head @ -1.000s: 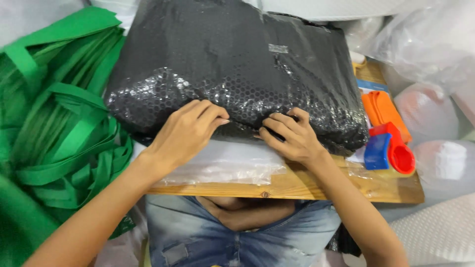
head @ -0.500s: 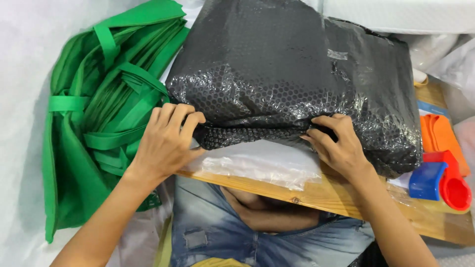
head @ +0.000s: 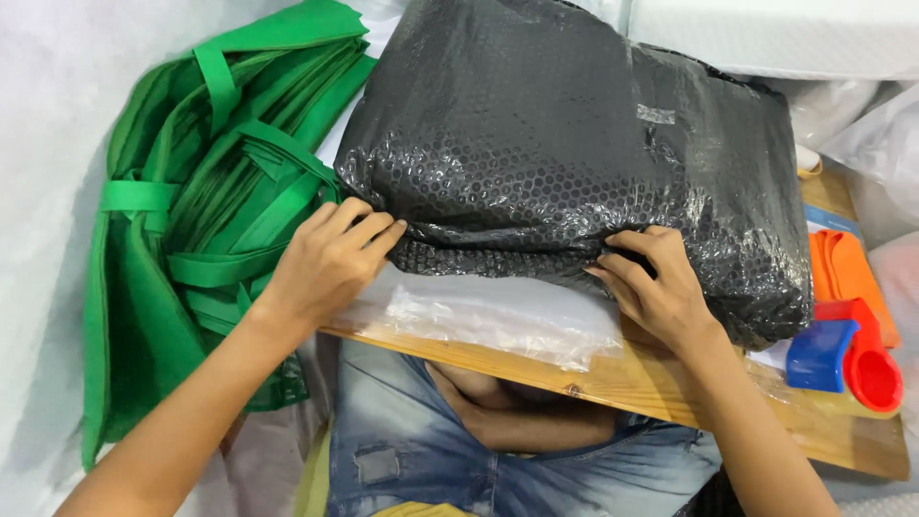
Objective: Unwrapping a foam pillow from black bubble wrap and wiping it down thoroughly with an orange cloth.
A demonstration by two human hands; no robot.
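One black bubble-wrap parcel, bulky, lies across a wooden board on the person's lap. One heap of green fabric bags just beside it, left. Clear plastic bags lie under the parcel's near edge. One orange folded item, one red scoop, one blue scoop at right. Left hand: fingers curled, pinching the parcel's near left edge. Right hand: fingers curled, gripping the near edge. White padding around.

A bubble-wrapped bundle lies on the board across my lap, over a plastic sheet. Cloth bags lie to its left, a tape dispenser to its right.
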